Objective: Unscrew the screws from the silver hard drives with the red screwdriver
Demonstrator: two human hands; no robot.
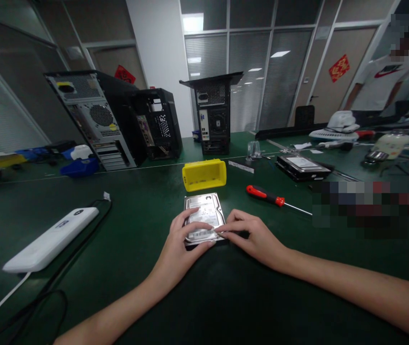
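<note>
The silver hard drive point(207, 215), with a whitish label point(210, 210), lies on the green table point(136, 215). Your left hand point(181, 242) grips it; your right hand point(258, 235) pinches at its near corner, on what I cannot tell

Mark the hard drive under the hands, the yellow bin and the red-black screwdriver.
Hard drive point(208, 213): head view, on its label.
Yellow bin point(205, 170): head view, on its inner wall.
Screwdriver point(275, 199): head view, on its handle.

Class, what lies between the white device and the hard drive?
In the head view, right of the white device: a black cable, bare green tabletop, then the left hand, touching the hard drive.
</note>
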